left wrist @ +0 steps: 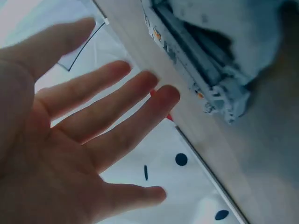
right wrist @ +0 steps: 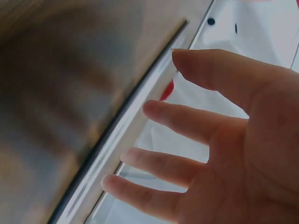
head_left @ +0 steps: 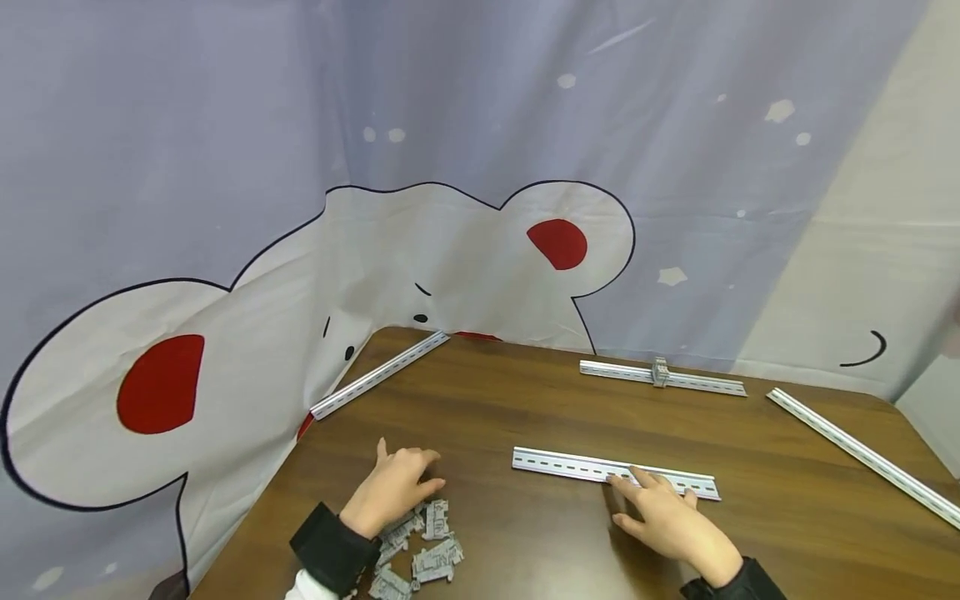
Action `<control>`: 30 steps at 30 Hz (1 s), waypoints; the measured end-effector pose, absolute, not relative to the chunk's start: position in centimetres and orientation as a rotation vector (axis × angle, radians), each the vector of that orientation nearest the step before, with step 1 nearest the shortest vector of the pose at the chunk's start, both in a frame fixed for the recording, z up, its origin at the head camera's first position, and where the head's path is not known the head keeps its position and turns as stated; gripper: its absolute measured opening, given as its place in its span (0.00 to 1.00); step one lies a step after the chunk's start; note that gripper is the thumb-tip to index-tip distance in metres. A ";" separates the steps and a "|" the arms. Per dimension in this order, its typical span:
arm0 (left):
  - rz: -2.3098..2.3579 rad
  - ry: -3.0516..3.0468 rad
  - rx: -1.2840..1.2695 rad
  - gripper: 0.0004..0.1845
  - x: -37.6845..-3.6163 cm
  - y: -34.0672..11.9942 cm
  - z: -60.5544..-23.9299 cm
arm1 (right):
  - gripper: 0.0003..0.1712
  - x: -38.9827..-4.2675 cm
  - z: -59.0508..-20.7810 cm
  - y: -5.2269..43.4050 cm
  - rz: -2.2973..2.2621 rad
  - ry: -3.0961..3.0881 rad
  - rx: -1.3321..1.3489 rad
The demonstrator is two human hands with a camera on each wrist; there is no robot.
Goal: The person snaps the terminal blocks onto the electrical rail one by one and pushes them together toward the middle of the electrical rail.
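Observation:
A slotted metal DIN rail (head_left: 562,462) lies across the middle of the table. My right hand (head_left: 663,521) is at its right half, fingers stretched out; whether the fingertips touch the metal cannot be told. The right wrist view has the rail (right wrist: 117,128) beyond the spread fingers. My left hand (head_left: 393,487) hovers over several grey DIN-rail terminal blocks (head_left: 437,560) in a loose pile. Its fingers are spread with nothing held, and it hides part of the pile. In the left wrist view, blurred grey terminal blocks (left wrist: 205,70) appear beside the fingertips.
One rail (head_left: 378,377) lies along the table's left edge. A short rail (head_left: 618,372) at the back carries a grey block (head_left: 660,372). A long rail (head_left: 862,454) runs down the right side. A printed curtain (head_left: 480,100) hangs behind the brown table (head_left: 495,400).

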State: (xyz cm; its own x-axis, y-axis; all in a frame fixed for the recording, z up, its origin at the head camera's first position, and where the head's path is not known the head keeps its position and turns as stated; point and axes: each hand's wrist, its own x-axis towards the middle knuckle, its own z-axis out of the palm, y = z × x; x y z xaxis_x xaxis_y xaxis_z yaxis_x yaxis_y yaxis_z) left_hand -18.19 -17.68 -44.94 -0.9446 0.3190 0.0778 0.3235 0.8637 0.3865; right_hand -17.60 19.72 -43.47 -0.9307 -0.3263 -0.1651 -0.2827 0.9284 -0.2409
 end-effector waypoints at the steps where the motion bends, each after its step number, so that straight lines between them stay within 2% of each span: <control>1: -0.635 -3.031 -0.532 0.21 -18.0 -17.8 -45.0 | 0.32 -17.6 -43.5 19.4 -0.315 2.877 -0.466; 8: -0.634 -3.073 -0.692 0.29 -16.2 -17.7 -45.1 | 0.29 -17.5 -43.2 16.8 -0.359 2.877 -0.568; 15: -0.593 -3.076 -0.706 0.25 -15.7 -17.8 -45.1 | 0.27 -17.5 -43.2 15.1 -0.396 2.875 -0.671; 23: -0.439 -3.038 -0.819 0.24 -15.5 -17.8 -45.3 | 0.23 -17.3 -44.0 12.9 -0.295 2.971 -1.136; 26: -0.348 -2.964 -0.873 0.21 -15.7 -17.6 -45.6 | 0.20 -17.1 -44.1 11.7 -0.371 2.994 -1.126; 30: -0.317 -2.871 -0.911 0.22 -16.4 -16.4 -45.2 | 0.15 -17.5 -44.3 9.9 -0.663 2.951 -1.015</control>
